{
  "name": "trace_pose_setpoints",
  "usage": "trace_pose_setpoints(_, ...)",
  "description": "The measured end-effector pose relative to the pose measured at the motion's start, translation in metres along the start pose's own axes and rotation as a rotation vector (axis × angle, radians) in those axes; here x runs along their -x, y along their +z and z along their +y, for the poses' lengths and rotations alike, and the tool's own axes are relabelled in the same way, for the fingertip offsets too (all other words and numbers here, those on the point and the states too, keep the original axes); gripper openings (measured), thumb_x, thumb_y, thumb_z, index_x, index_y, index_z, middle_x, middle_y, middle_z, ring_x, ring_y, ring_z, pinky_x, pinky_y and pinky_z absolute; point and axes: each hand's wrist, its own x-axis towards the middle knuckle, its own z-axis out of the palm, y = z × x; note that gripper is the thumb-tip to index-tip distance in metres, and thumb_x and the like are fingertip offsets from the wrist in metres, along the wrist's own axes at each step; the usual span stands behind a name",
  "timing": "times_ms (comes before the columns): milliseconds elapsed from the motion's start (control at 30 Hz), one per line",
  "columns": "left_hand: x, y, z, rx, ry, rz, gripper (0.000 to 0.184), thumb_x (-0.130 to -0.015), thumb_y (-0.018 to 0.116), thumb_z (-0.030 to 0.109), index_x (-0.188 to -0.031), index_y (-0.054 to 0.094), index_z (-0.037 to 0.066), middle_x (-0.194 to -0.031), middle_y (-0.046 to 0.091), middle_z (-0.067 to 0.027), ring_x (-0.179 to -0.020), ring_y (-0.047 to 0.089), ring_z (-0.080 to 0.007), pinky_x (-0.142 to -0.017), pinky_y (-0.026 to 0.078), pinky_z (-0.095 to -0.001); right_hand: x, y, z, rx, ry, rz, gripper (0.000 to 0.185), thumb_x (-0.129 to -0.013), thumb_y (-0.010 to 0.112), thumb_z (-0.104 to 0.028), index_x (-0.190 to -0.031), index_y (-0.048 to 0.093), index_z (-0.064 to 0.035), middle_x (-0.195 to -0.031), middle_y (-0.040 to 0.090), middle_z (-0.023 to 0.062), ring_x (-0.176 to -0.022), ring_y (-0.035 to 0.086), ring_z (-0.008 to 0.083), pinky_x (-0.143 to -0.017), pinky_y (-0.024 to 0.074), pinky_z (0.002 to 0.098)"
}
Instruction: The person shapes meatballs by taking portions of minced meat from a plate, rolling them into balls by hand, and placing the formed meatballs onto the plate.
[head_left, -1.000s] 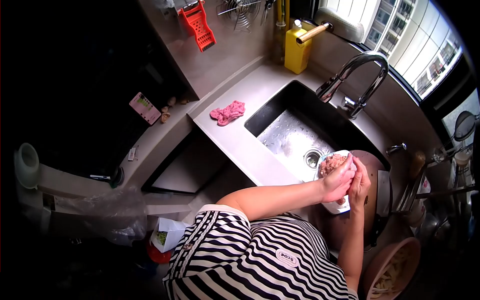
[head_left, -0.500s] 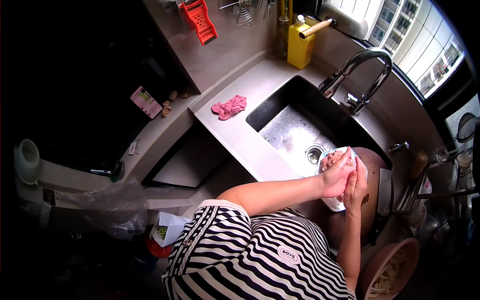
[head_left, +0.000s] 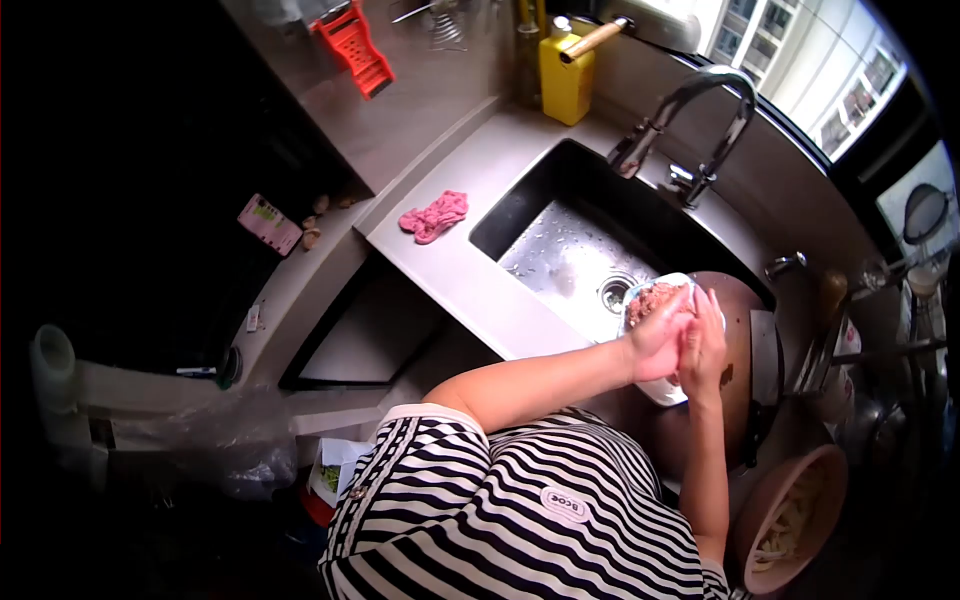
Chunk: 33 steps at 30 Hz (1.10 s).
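Sink, pink cloth and yellow bottle all sit farther left in my view than half a second ago, which I put down to my head turning; my hands stay over the dish, the right fingers now stretched straighter. My left hand and right hand meet palm toward palm, fingers fairly straight, tips slightly spread. I cannot tell whether anything lies between them.

What worries me is a lump working loose: if my palms part unevenly, any meat between or stuck to them could drop outside the dish. A knock from my left wrist might also slide the dish toward the sink, just to its left; how firmly it sits is hidden.

Minced meat lies in the white dish beneath my hands, by the left side of the brown board. It looks pinkish brown, coarse and lumpy, perhaps moist, and piled at the far end; a small bit shows nearer me, and my hands cover the middle.
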Motion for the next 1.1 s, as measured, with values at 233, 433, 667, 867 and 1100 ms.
trace_pose_setpoints(233,-0.005,-0.005,0.006,-0.096,0.006,0.294,0.086,-0.086,0.026,0.069,-0.14,0.024,0.002,-0.143,0.032,-0.0155,-0.131,0.033,-0.0263,-0.108,0.024,-0.0387,0.015,0.012,-0.034,0.113,-0.014,-0.023,0.047,-0.092,0.043,-0.031,-0.125,0.043,0.0026,-0.12,0.044,0.0203,-0.111,0.037,0.0372,-0.093,0.0264,0.0446)
trace_pose_setpoints(433,-0.009,0.017,-0.007,-0.281,0.213,0.1,0.072,-0.092,0.023,0.059,-0.141,0.023,0.006,-0.145,0.027,-0.011,-0.134,0.027,-0.0235,-0.11,0.021,-0.0379,-0.002,0.005,-0.003,-0.066,0.105,0.001,0.058,-0.096,0.035,-0.038,-0.136,0.033,0.0045,-0.143,0.03,0.022,-0.136,0.019,0.0385,-0.11,0.0104,0.0467)
trace_pose_setpoints(667,-0.002,0.01,0.01,-0.19,0.053,0.285,0.077,-0.091,0.02,0.063,-0.139,0.027,0.003,-0.142,0.031,-0.0178,-0.134,0.027,-0.0292,-0.109,0.023,-0.0396,0.017,0.013,-0.045,-0.166,0.01,-0.041,0.063,-0.094,0.036,-0.044,-0.137,0.032,0.0021,-0.145,0.024,0.0229,-0.136,0.015,0.0406,-0.109,0.0075,0.0503)
trace_pose_setpoints(867,0.004,0.019,0.004,-0.174,0.012,0.063,0.062,-0.095,0.027,0.052,-0.133,0.035,0.003,-0.135,0.04,-0.013,-0.128,0.036,-0.0234,-0.107,0.027,-0.0381,-0.005,0.003,0.011,0.164,0.245,0.052,0.069,-0.091,0.031,-0.057,-0.14,0.03,-0.0081,-0.147,0.02,0.0207,-0.137,0.011,0.0404,-0.106,0.0037,0.0583)
trace_pose_setpoints(1100,0.001,-0.003,0.019,-0.186,-0.099,0.364,0.04,-0.096,0.04,0.04,-0.073,0.053,0.01,-0.065,0.05,-0.0039,-0.051,0.047,-0.0135,-0.049,0.043,-0.0246,0.003,-0.014,0.013,-0.379,0.325,0.169,0.069,-0.093,0.028,-0.056,-0.131,0.04,0.0009,-0.14,0.03,0.0239,-0.128,0.033,0.0356,-0.105,0.0264,0.037)
